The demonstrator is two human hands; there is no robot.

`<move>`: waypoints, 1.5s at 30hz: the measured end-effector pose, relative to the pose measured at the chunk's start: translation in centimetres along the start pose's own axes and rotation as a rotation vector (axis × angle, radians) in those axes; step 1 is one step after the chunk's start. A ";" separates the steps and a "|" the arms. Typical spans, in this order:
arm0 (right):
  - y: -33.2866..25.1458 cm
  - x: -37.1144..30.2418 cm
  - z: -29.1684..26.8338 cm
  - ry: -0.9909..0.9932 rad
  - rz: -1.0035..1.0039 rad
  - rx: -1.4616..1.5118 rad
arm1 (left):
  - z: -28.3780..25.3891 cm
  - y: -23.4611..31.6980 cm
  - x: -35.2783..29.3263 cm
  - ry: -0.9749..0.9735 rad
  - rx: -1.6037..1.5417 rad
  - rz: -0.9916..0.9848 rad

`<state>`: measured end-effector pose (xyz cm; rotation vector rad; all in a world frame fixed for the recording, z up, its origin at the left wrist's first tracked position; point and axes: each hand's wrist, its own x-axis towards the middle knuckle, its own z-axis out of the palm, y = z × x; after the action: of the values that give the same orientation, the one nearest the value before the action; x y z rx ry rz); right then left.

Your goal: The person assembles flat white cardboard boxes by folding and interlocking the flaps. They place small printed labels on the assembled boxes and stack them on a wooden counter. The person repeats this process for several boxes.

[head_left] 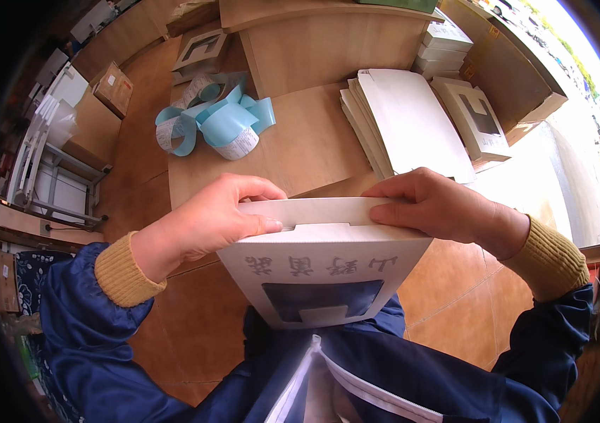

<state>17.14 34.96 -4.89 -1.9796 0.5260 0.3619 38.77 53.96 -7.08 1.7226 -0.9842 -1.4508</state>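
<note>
A white cardboard box [236,271] with a dark window and grey lettering stands upright between my hands, close to my body. My left hand [208,215] pinches the left end of its top edge, thumb on the near side and fingers behind. At the right end, my right hand [441,208] grips the same edge with the thumb in front. A tab shows along the box's top fold between the two thumbs. The box's lower part rests at my lap, though its underside is hidden.
Ahead is a wooden table [307,141] with a coil of light-blue label strip [226,123] on it. A stack of flat white cardboard sheets [416,120] lies to the right, beside another windowed box [472,116]. A large brown carton [504,63] stands at the far right.
</note>
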 end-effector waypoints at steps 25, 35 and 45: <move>2.6 -3.6 -6.2 0.384 -0.492 -0.314 | 3.7 5.9 5.1 0.380 -0.046 0.963; 28.3 -4.0 -13.9 1.335 -0.734 1.192 | 1.7 -4.3 8.4 0.714 -0.072 0.588; 14.4 5.1 6.4 1.147 -1.102 -0.727 | 4.4 -4.7 7.5 0.338 -0.956 0.550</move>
<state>14.05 33.96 -21.09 -2.6858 -0.1546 -1.5202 35.75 49.67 -15.45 0.8479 -0.3948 -0.9578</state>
